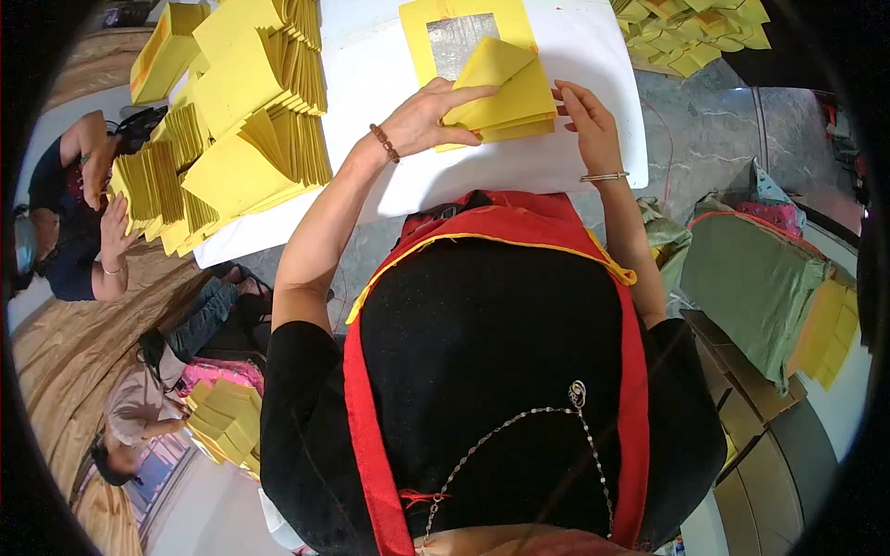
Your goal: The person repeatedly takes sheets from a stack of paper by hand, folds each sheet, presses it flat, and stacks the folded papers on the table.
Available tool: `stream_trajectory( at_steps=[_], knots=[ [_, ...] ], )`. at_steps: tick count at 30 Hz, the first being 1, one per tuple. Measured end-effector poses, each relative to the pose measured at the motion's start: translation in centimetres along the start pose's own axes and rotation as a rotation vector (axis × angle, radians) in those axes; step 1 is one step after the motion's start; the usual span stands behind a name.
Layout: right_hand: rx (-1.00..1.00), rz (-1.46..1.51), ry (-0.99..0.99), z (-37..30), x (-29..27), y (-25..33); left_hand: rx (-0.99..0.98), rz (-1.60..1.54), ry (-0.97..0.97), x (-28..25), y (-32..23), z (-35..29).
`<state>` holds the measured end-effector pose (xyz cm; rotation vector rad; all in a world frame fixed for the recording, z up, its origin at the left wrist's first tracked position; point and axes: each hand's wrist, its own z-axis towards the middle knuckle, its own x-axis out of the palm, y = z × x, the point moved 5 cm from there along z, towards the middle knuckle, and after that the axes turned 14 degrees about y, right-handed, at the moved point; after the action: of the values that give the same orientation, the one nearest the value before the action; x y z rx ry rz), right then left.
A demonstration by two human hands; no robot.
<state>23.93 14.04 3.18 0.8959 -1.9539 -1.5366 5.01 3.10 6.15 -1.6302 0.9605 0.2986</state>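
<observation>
On the white table, a folded yellow paper [524, 97] lies over the lower right part of a flat yellow sheet [422, 32] with a silver foil rectangle [450, 51] in its middle. Its left side is in the grip of my left hand [422, 116], with fingers on top and thumb near the lower edge. At the paper's right edge hovers my right hand [589, 116], its fingers apart and holding nothing that I can see. Several layers show along the folded paper's lower edge.
Stacks of folded yellow paper [246, 79] crowd the white table's [366, 65] left side. More yellow folded pieces [695, 28] are heaped at far right. A co-worker's hand [116, 227] touches the left stacks; another person [139, 408] sits lower left. A green-wrapped bundle [751, 278] stands at right.
</observation>
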Motion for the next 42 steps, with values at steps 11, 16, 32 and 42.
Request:
stream_trajectory(
  at_steps=[11, 16, 32, 42],
  knots=[
    [-0.03, 0.013, -0.003, 0.8, -0.2, -0.7, 0.05, -0.056, -0.068, 0.3, 1.3, 0.2],
    [0.031, -0.061, 0.01, 1.4, -0.6, -0.3, 0.122, 0.106, -0.313, 0.3, -0.4, -0.1],
    [-0.064, 0.418, 0.32, 5.8, 2.3, 0.9, -0.081, -0.136, -0.993, -0.5, 2.9, -3.1],
    [-0.294, -0.323, 0.584, 3.5, 3.1, 13.6, 0.165, -0.04, -0.789, -10.8, 2.9, -3.3]
  ],
)
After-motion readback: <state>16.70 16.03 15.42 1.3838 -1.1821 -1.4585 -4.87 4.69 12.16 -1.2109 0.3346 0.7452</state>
